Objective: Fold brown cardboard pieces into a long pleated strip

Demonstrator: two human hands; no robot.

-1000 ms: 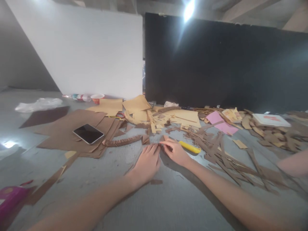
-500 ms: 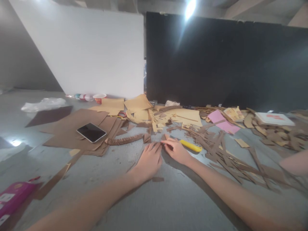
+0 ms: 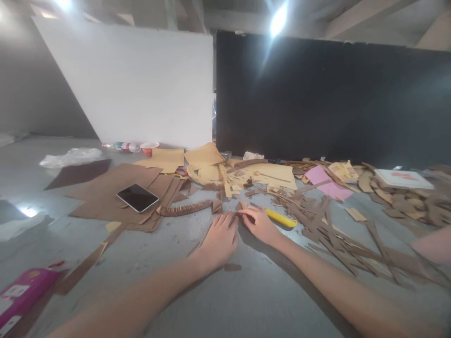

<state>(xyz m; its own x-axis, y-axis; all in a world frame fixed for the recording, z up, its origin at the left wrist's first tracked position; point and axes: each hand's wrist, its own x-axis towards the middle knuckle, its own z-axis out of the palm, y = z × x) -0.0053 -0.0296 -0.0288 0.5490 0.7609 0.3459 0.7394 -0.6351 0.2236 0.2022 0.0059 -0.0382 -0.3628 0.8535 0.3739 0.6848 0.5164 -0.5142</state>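
My left hand (image 3: 220, 239) lies flat on the grey surface with its fingers stretched forward, the fingertips touching a small brown cardboard piece (image 3: 235, 217). My right hand (image 3: 260, 225) is just to the right of it, thumb and forefinger pinched on that same piece. A yellow cutter (image 3: 283, 218) lies on the surface right behind my right hand; I cannot tell whether the hand touches it. A pleated brown cardboard strip (image 3: 185, 208) lies a little ahead and to the left of my left hand.
A phone (image 3: 137, 197) rests on brown cardboard sheets (image 3: 105, 197) at the left. Many brown strips (image 3: 338, 230) and tan paper scraps (image 3: 268, 173) cover the middle and right. A pink sheet (image 3: 326, 183), a pink box (image 3: 21, 293), a white board (image 3: 134, 84) and a black board (image 3: 331, 94) stand around.
Both hands stay at the same spot on the small cardboard piece. The view has shifted slightly, so everything sits a little lower in the picture.
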